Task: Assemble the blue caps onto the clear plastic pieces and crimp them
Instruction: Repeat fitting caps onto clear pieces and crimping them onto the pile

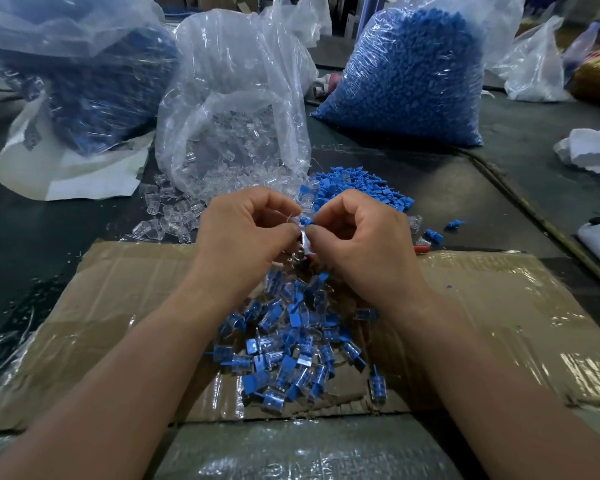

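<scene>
Left hand (243,233) pinches a clear plastic piece (301,235), right hand (364,237) a blue cap (305,221) between them: probably featherlight, rigid, slick, best fingertip-held by the sides.

Bare left hand (243,233), bare right hand (364,237), short plain thumbnails, bare wrists and forearms (471,358) uncovered throughout

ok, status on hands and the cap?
Left hand pinches clear piece, right hand pinches blue cap. Parts meeting between the hands. Finished pile below, nothing blocking.
</scene>
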`<state>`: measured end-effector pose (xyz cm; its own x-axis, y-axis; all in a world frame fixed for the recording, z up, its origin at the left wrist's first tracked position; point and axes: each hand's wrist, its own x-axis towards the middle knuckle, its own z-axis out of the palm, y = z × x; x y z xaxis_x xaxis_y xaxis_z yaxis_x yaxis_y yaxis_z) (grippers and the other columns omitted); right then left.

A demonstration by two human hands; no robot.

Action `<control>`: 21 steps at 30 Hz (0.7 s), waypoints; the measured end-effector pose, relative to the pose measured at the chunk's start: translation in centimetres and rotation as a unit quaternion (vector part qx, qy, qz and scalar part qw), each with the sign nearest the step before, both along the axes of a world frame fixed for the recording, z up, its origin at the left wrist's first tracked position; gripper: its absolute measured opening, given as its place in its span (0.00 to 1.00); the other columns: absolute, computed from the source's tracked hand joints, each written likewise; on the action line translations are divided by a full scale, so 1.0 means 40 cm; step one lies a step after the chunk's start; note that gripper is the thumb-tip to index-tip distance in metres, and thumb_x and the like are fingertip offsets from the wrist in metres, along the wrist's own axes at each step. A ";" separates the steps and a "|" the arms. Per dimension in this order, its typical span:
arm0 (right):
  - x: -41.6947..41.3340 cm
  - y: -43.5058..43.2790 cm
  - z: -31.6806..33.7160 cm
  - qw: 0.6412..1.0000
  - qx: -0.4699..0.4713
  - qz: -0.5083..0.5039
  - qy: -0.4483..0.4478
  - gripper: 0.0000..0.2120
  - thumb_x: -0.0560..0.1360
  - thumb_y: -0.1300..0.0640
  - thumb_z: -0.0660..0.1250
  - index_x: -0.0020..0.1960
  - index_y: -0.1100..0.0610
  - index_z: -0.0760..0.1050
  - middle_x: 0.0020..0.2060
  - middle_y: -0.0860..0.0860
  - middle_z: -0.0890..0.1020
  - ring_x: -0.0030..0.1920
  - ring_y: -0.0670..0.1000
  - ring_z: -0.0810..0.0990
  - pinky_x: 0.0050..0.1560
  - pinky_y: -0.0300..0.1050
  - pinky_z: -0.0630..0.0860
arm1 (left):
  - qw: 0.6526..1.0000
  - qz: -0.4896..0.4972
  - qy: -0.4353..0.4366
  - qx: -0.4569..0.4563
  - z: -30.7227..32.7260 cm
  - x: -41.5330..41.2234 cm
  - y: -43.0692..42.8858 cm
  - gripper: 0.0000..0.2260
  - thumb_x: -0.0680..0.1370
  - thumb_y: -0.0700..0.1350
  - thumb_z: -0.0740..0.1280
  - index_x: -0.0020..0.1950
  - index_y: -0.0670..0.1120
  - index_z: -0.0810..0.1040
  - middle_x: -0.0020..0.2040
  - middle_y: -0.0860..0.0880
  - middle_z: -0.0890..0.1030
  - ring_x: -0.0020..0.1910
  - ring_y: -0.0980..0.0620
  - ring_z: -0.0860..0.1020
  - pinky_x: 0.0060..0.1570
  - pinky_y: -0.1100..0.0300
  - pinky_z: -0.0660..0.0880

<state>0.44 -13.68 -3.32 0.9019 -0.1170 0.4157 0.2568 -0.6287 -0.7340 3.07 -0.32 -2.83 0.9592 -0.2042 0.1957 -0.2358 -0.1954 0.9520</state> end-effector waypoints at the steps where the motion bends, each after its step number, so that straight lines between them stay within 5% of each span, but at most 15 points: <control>1: -0.001 0.000 0.000 1.000 0.000 0.008 -0.002 0.10 0.69 0.59 0.71 0.35 0.48 0.72 0.29 0.43 0.77 0.33 0.41 0.76 0.32 0.33 0.73 | 1.000 0.000 0.000 -0.001 0.000 0.000 0.000 0.10 0.70 0.32 0.70 0.39 0.47 0.78 0.34 0.47 0.81 0.31 0.54 0.80 0.31 0.66 0.78; 8: 0.003 -0.005 -0.004 1.000 0.011 -0.005 0.002 0.09 0.67 0.59 0.72 0.35 0.50 0.73 0.28 0.45 0.78 0.31 0.41 0.76 0.31 0.34 0.73 | 1.000 -0.025 -0.013 0.008 0.002 -0.005 -0.003 0.12 0.70 0.31 0.70 0.36 0.48 0.78 0.32 0.45 0.81 0.32 0.49 0.81 0.33 0.59 0.79; 15: 0.000 -0.011 0.005 0.997 0.022 0.077 -0.010 0.10 0.70 0.54 0.71 0.50 0.49 0.75 0.43 0.38 0.77 0.46 0.40 0.79 0.46 0.32 0.76 | 0.991 -0.053 0.072 -0.096 0.010 0.005 0.015 0.09 0.69 0.30 0.69 0.38 0.43 0.77 0.29 0.47 0.80 0.28 0.52 0.79 0.29 0.63 0.78; 21: -0.002 -0.013 0.003 0.991 0.061 0.110 -0.053 0.09 0.70 0.58 0.71 0.49 0.50 0.77 0.40 0.40 0.80 0.42 0.40 0.81 0.44 0.33 0.77 | 0.984 -0.084 0.097 -0.124 0.007 0.008 0.018 0.06 0.68 0.33 0.70 0.39 0.43 0.77 0.30 0.49 0.81 0.28 0.53 0.80 0.28 0.63 0.77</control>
<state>0.35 -14.21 -3.18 0.8633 0.0235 0.5042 0.4577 -0.4574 -0.7624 3.39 0.39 -2.57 0.9403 -0.3317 0.0764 -0.0547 0.0742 0.9957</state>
